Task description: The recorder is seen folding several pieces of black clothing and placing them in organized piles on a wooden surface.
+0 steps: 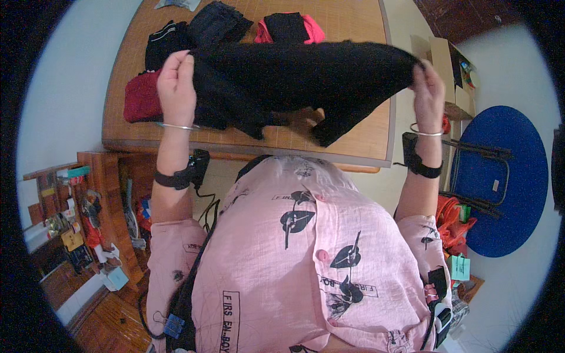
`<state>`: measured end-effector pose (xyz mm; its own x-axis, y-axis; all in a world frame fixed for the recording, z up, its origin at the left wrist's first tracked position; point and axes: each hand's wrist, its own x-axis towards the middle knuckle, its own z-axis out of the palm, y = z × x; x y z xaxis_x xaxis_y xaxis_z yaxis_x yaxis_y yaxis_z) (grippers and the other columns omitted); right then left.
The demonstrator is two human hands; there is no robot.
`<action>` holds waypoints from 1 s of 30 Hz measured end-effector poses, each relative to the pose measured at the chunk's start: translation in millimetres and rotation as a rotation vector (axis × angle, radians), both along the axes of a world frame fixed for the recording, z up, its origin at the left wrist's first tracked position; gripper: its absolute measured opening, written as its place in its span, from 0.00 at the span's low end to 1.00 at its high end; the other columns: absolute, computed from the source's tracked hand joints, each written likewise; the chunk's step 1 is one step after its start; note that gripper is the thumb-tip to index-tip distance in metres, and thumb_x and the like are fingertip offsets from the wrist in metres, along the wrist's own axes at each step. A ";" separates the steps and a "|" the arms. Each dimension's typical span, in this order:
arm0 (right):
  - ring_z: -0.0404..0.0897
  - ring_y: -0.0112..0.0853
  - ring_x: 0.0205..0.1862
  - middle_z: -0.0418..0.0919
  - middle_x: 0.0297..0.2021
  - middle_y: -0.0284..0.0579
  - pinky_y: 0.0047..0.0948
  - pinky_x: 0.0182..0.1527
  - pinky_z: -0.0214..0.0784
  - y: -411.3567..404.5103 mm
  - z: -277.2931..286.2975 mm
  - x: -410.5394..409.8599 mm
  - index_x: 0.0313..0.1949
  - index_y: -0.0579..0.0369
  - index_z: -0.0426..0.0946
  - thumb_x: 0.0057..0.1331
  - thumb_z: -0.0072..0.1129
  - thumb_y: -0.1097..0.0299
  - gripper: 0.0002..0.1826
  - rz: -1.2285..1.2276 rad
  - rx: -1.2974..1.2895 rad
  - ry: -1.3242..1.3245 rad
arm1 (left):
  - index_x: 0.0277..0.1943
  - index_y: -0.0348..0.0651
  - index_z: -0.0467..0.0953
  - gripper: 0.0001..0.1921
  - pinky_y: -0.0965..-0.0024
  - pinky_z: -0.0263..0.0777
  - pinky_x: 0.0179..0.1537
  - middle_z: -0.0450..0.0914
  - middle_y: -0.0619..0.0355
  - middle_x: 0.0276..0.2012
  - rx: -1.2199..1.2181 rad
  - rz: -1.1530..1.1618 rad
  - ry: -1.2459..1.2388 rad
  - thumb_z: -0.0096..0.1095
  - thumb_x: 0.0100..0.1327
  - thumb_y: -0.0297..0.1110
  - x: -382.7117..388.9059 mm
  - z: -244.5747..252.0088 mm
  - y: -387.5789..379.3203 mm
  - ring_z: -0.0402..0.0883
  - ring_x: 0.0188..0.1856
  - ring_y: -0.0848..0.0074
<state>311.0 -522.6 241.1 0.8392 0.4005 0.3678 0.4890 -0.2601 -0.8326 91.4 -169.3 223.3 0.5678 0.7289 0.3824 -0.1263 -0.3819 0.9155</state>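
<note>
A black cloth garment point(300, 70) is stretched between both hands above a mat-covered table point(353, 132). My left hand point(177, 88) pinches one end of it, and my right hand point(427, 88) grips the other, slightly blurred. Its lower edge hangs in uneven folds, with an opening near the middle. Just beyond my left hand lie a folded dark red cloth point(142, 96) and a folded black garment point(164, 42). Farther back are a folded dark garment point(218, 22) and a bright pink and black folded garment point(289, 27). The held cloth partly covers these.
A clear plastic bag point(178, 3) lies at the table's far left. On the right stand an open cardboard box point(461, 99), a blue round folding table point(516, 185) and red plastic bags point(450, 225). A wooden cabinet point(106, 212) with small items stands at left, near a hanging black cable point(207, 207).
</note>
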 end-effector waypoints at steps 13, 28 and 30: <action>0.68 0.24 0.31 0.74 0.29 0.40 0.22 0.36 0.63 -6.1 6.1 -6.5 0.38 0.66 0.70 0.64 0.47 0.72 0.09 -0.101 -0.101 -0.156 | 0.38 0.34 0.72 0.07 0.82 0.65 0.33 0.74 0.63 0.28 0.425 -0.002 0.172 0.51 0.62 0.28 -13.2 19.1 -2.2 0.69 0.30 0.87; 0.71 0.24 0.39 0.74 0.35 0.40 0.20 0.44 0.62 -38.5 56.8 -68.0 0.41 0.67 0.71 0.62 0.47 0.74 0.11 0.090 0.187 0.316 | 0.35 0.36 0.72 0.04 0.84 0.62 0.36 0.73 0.67 0.30 -0.134 -0.449 0.278 0.52 0.61 0.27 -65.0 58.1 -3.8 0.69 0.33 0.89; 0.73 0.27 0.41 0.75 0.38 0.44 0.23 0.46 0.63 -44.4 62.4 -68.6 0.43 0.67 0.71 0.61 0.47 0.74 0.13 0.031 0.300 0.255 | 0.36 0.36 0.72 0.04 0.84 0.62 0.37 0.72 0.67 0.30 -0.155 -0.465 0.291 0.50 0.62 0.27 -60.9 66.9 0.6 0.69 0.34 0.89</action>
<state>242.4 -567.0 303.5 0.9079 0.3339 0.2534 0.2603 0.0248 -0.9652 30.5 -168.7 290.2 0.9083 0.4124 0.0707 0.0169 -0.2050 0.9786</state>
